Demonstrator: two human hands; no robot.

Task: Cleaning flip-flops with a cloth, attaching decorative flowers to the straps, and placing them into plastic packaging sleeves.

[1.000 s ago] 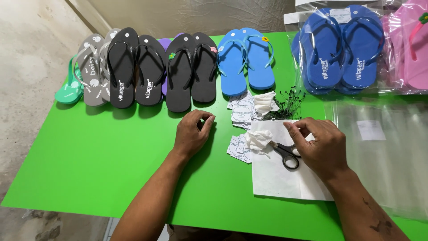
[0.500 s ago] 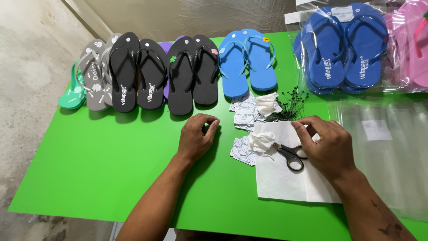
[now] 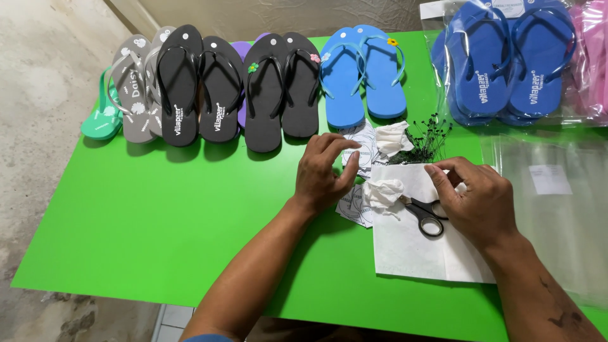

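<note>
On the green table [image 3: 158,228], a white paper sheet [image 3: 411,253] lies under the right hand [image 3: 472,202], whose fingers [image 3: 443,180] curl loosely over the sheet's upper edge, gripping nothing visible. Black-handled scissors [image 3: 425,212] lie on the sheet, touching that hand. Left of the sheet, the left hand [image 3: 323,171] rests with fingers bent on small printed tags [image 3: 358,149].

You have bright, even light from above, with soft shadows under both forearms on the green table [image 3: 158,221]. Glare streaks the clear plastic bags [image 3: 557,190] at right. Focus is sharp, with edges slightly bowed.
</note>
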